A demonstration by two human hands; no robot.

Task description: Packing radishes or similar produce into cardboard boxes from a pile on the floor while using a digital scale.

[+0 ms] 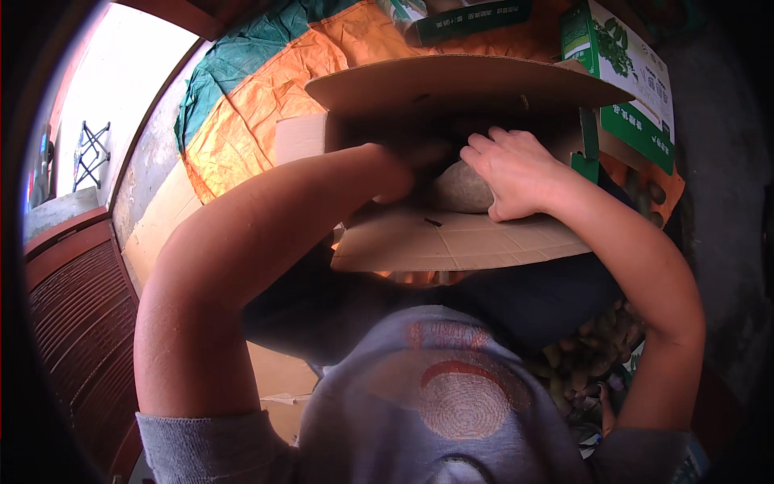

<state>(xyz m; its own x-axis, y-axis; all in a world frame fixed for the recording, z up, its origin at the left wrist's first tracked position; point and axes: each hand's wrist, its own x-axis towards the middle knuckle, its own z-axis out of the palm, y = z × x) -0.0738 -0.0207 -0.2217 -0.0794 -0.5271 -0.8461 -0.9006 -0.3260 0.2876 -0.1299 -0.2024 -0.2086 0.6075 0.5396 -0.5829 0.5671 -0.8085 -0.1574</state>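
Observation:
An open cardboard box (pixel 459 242) stands in front of me, its near and far flaps spread outward. Inside it, against the near wall, lies a large rounded greyish-brown tuber (pixel 462 190). My right hand (pixel 514 171) is closed over the right side of this tuber, fingers on top and thumb toward the near flap. To its left, my left hand (pixel 393 173) reaches into the dark interior; its fingers are lost in shadow, so whatever they touch is hidden.
Green-and-white cartons (pixel 633 81) stand at the far right and far middle (pixel 468 22). Crumpled orange and green sheeting (pixel 258 113) spreads behind the box. Many brownish tubers (pixel 584 355) lie at my lower right. A slatted brown panel (pixel 85 331) borders the left.

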